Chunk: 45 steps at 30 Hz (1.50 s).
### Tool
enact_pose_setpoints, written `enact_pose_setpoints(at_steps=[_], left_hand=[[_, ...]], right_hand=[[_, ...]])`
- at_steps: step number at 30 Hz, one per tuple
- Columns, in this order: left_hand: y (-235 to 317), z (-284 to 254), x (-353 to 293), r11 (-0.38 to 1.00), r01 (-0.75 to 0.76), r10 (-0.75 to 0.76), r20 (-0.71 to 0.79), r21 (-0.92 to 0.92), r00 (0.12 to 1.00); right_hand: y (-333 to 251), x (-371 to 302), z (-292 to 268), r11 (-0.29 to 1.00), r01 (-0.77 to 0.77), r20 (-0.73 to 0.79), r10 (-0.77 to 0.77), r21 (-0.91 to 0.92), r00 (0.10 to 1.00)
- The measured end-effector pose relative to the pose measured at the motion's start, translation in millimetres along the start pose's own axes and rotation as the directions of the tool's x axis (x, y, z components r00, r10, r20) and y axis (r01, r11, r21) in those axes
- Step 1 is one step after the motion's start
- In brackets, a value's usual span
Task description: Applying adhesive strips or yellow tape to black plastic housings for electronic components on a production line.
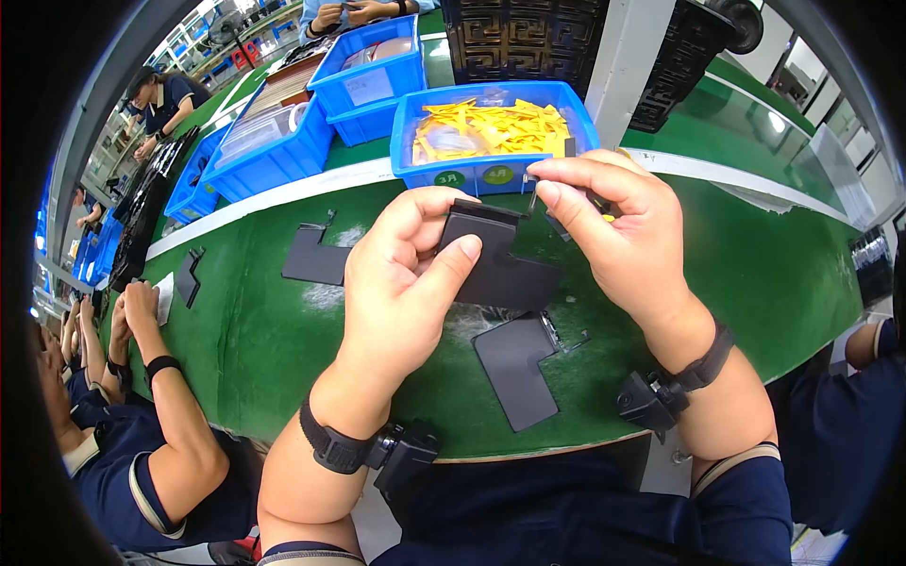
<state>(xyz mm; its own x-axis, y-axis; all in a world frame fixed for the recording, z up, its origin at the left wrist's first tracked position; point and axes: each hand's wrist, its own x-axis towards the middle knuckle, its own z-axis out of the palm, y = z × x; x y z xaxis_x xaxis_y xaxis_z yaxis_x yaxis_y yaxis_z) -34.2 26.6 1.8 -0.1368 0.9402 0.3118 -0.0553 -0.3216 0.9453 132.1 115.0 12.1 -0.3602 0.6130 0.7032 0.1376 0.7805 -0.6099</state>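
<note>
My left hand (406,274) grips a flat dark grey L-shaped panel (514,274), thumb on its face and fingers behind. Above the table, my right hand (628,226) pinches a small thin metal piece (532,195) between thumb and forefinger, close to the panel's upper right corner. Whether that piece touches the panel I cannot tell. Under my hands lies a second L-shaped panel (514,373) with a small metal fitting (557,335) at its edge. Another such panel (314,257) rests left of my left hand.
Beyond my hands stands a blue bin (406,141) of yellow strips. More blue bins (311,141) line the back left. A grey post (628,57) rises behind the green table (274,368). At left, a co-worker's hands (137,307) are near another dark part (189,278).
</note>
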Motion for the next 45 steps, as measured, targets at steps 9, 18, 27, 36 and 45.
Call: enact_pose_setpoints(at_steps=[9, 18, 27, 36, 45], left_hand=[[-1, 1, 1, 0.999, 0.036, -0.037, -0.032, -0.026, 0.999], [-2, -6, 5, 0.999, 0.048, -0.048, -0.032, 0.007, 0.998], [0, -135, 31, 0.478, 0.419, 0.032, -0.492, 0.772, 0.870], [1, -12, 12, 0.811, -0.211, 0.174, 0.120, 0.546, 0.977], [-12, -27, 17, 0.851, 0.252, -0.275, -0.018, 0.461, 0.961]], right_hand=[[-4, -7, 7, 0.883, -0.325, 0.090, 0.314, 0.340, 0.945], [4, -9, 12, 0.974, -0.158, 0.026, 0.156, 0.163, 0.987], [-1, -11, 10, 0.950, -0.282, 0.198, 0.252, 0.138, 0.947], [3, -19, 17, 0.978, -0.159, 0.359, 0.101, 0.136, 0.928], [0, -12, 15, 0.959, -0.253, 0.000, 0.255, 0.125, 0.967]])
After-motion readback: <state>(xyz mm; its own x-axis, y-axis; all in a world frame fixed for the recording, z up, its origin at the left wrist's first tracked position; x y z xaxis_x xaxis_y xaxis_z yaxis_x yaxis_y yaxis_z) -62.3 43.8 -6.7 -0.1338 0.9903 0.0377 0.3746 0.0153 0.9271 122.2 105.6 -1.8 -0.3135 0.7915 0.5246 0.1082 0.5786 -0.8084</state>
